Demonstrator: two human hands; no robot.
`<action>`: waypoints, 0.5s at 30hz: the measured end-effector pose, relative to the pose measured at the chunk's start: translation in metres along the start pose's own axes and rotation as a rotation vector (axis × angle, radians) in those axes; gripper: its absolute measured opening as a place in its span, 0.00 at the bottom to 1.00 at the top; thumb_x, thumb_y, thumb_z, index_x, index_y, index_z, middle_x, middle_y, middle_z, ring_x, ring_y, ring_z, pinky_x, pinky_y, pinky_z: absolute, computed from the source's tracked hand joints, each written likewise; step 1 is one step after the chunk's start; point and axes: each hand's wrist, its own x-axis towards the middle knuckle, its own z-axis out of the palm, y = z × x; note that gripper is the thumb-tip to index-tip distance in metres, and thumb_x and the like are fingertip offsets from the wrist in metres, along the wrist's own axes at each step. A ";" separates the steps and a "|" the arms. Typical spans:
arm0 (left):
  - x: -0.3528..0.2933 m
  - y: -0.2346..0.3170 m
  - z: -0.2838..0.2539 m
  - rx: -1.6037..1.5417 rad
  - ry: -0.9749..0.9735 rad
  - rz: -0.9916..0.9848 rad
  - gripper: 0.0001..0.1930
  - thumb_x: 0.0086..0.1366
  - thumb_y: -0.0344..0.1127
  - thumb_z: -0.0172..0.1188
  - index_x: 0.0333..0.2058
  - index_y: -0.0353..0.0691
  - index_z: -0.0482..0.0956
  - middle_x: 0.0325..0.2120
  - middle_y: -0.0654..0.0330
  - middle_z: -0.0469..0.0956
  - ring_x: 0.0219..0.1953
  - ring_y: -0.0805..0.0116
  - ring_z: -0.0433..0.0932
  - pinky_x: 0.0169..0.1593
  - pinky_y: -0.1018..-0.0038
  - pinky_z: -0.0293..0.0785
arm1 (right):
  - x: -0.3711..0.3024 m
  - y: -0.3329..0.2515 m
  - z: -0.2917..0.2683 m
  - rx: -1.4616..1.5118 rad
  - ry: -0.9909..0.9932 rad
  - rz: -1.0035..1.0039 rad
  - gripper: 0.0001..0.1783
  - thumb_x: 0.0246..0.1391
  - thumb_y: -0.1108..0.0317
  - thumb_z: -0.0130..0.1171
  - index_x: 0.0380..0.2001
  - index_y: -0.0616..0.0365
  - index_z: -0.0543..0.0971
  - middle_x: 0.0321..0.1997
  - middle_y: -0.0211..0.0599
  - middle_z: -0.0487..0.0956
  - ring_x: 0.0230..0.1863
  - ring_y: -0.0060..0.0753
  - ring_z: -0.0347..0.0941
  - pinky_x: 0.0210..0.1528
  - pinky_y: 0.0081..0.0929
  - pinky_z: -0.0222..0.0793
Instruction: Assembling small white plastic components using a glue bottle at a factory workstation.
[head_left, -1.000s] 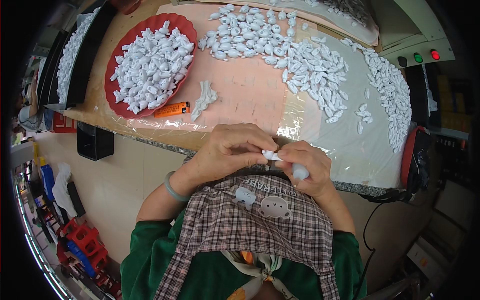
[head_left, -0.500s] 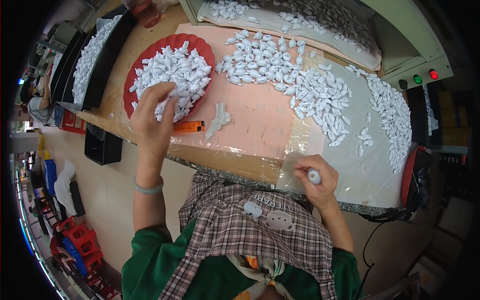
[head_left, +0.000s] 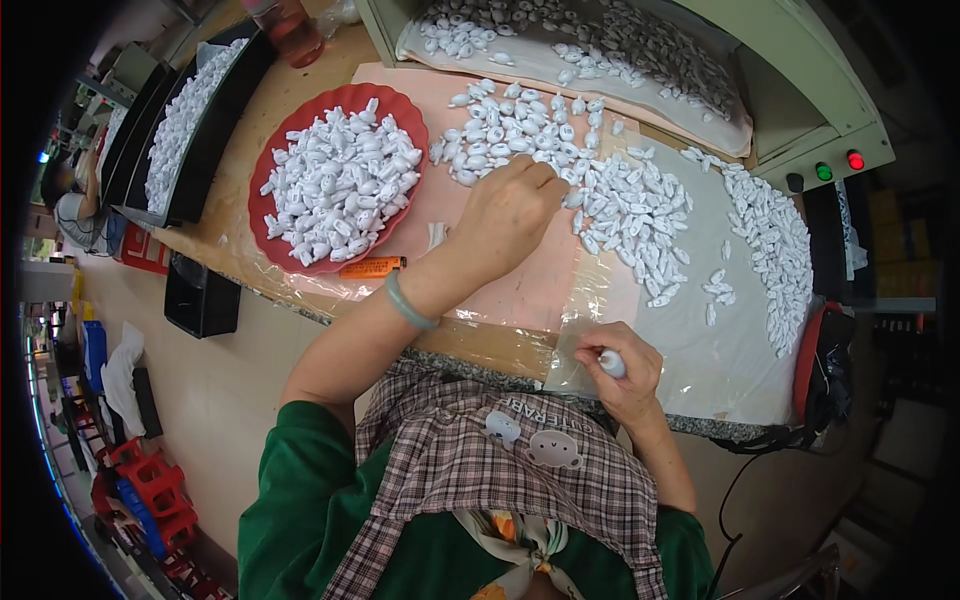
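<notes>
My left hand [head_left: 512, 212] reaches across the pink sheet [head_left: 500, 300] to the edge of the spread of small white figure-like pieces [head_left: 640, 215]. Its fingers are bent together at the nearest pieces, and whatever lies between the tips is hidden. Low over the table's front edge, my right hand [head_left: 628, 372] is wrapped round a small white bottle-like tool [head_left: 612, 364], its narrow end facing up. A red scalloped bowl [head_left: 262, 232], heaped with similar white pieces [head_left: 340, 180], stands left of my left hand.
An orange-and-black strip-shaped object [head_left: 372, 267] lies beside the bowl. Behind the pieces is a pale machine [head_left: 835, 140] with lit buttons and more pieces inside. More white pieces [head_left: 775, 250] spread at right. A black tray [head_left: 215, 130] of pieces and a jar [head_left: 290, 35] stand at left.
My left hand has moved right, from above the red bowl to the white pieces on the pink sheet. My right hand still holds the white tool in nearly the same place.
</notes>
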 end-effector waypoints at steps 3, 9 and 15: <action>0.007 0.004 0.010 0.093 -0.042 -0.003 0.07 0.48 0.26 0.57 0.28 0.36 0.76 0.27 0.57 0.74 0.33 0.60 0.75 0.34 0.67 0.73 | -0.001 0.002 -0.002 -0.016 0.003 -0.008 0.12 0.40 0.81 0.66 0.30 0.63 0.75 0.28 0.41 0.79 0.28 0.35 0.76 0.31 0.24 0.71; 0.007 0.006 0.014 0.136 -0.062 -0.064 0.05 0.47 0.25 0.55 0.27 0.36 0.74 0.25 0.56 0.73 0.28 0.58 0.76 0.29 0.67 0.74 | -0.001 0.001 -0.002 -0.018 0.001 -0.010 0.12 0.40 0.81 0.66 0.30 0.63 0.75 0.28 0.41 0.79 0.28 0.35 0.76 0.32 0.25 0.72; -0.005 0.016 -0.010 -0.397 -0.081 -0.338 0.12 0.54 0.24 0.59 0.39 0.35 0.77 0.30 0.57 0.77 0.28 0.68 0.78 0.30 0.73 0.74 | -0.007 0.002 -0.007 0.034 0.017 0.130 0.14 0.43 0.79 0.65 0.34 0.63 0.73 0.28 0.37 0.78 0.29 0.29 0.75 0.34 0.22 0.70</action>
